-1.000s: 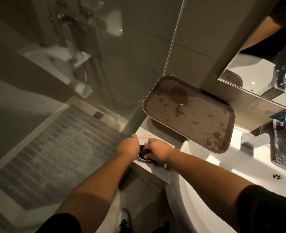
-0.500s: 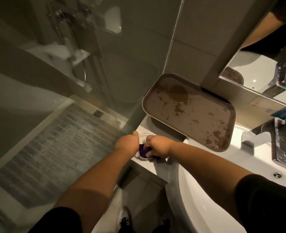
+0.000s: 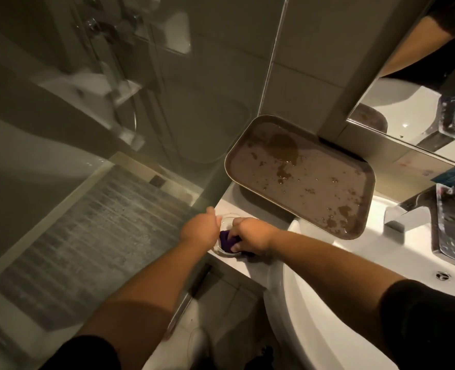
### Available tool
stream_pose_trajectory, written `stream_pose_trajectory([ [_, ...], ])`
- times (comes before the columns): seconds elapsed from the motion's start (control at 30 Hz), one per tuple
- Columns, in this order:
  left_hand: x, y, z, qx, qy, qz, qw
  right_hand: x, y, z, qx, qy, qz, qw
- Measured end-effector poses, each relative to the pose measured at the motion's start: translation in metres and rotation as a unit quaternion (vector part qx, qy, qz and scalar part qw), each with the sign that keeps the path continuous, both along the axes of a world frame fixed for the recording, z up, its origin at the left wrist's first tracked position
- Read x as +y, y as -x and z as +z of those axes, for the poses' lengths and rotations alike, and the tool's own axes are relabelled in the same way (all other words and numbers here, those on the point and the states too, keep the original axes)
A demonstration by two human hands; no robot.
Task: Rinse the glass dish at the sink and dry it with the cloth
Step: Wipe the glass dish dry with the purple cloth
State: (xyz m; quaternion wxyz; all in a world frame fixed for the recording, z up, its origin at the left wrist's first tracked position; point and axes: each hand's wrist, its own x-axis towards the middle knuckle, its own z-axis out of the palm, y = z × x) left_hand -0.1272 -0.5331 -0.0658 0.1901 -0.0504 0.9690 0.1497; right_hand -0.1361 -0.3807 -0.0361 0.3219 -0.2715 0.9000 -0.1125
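Note:
A small round glass dish (image 3: 227, 219) stands on the white counter ledge left of the sink basin (image 3: 327, 303). My left hand (image 3: 199, 228) grips its left rim and hides that side. My right hand (image 3: 250, 237) holds a purple cloth (image 3: 227, 241) bunched inside the dish, fingers curled round it. Only part of the dish's far and near rim shows between the hands.
A brown tray (image 3: 301, 177) with wet spots lies tilted against the wall, overhanging the basin. The chrome tap (image 3: 434, 217) stands at the right below the mirror (image 3: 421, 76). A glass shower screen (image 3: 114, 102) rises just left of the ledge.
Both hands stay on the dish at the same spot. The right hand has shifted the cloth slightly inside it.

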Motion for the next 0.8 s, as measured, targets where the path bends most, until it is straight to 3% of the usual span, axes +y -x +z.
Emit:
stream_pose_trajectory([
  [0.07, -0.001, 0.007, 0.0, 0.0, 0.051, -0.091, 0.995, 0.0, 0.003, 0.004, -0.008, -0.009, 0.035, 0.999],
  [0.13, 0.0, 0.007, -0.002, -0.001, 0.072, -0.117, 0.991, 0.001, 0.002, 0.004, 0.005, -0.012, 0.036, 0.999],
  [0.23, 0.002, -0.001, -0.002, 0.005, 0.066, -0.068, 0.995, -0.002, -0.008, -0.001, 0.042, -0.015, -0.006, 0.999],
  [0.37, 0.015, -0.023, -0.005, -0.013, -0.018, 0.088, 0.996, -0.013, -0.024, -0.009, 0.075, -0.003, -0.141, 0.987],
  [0.47, 0.017, -0.03, -0.005, -0.036, -0.027, 0.117, 0.992, -0.012, -0.026, -0.008, 0.067, 0.001, -0.143, 0.987],
  [0.53, 0.01, -0.02, -0.003, -0.039, -0.028, 0.074, 0.996, -0.005, -0.018, -0.003, 0.042, -0.01, -0.085, 0.995],
  [0.7, -0.004, 0.01, 0.001, -0.009, 0.038, -0.14, 0.989, 0.005, 0.002, 0.004, -0.005, -0.032, 0.023, 0.999],
  [0.8, -0.002, 0.007, -0.003, 0.002, 0.042, -0.131, 0.99, 0.003, -0.003, 0.003, 0.016, -0.035, 0.002, 0.999],
])
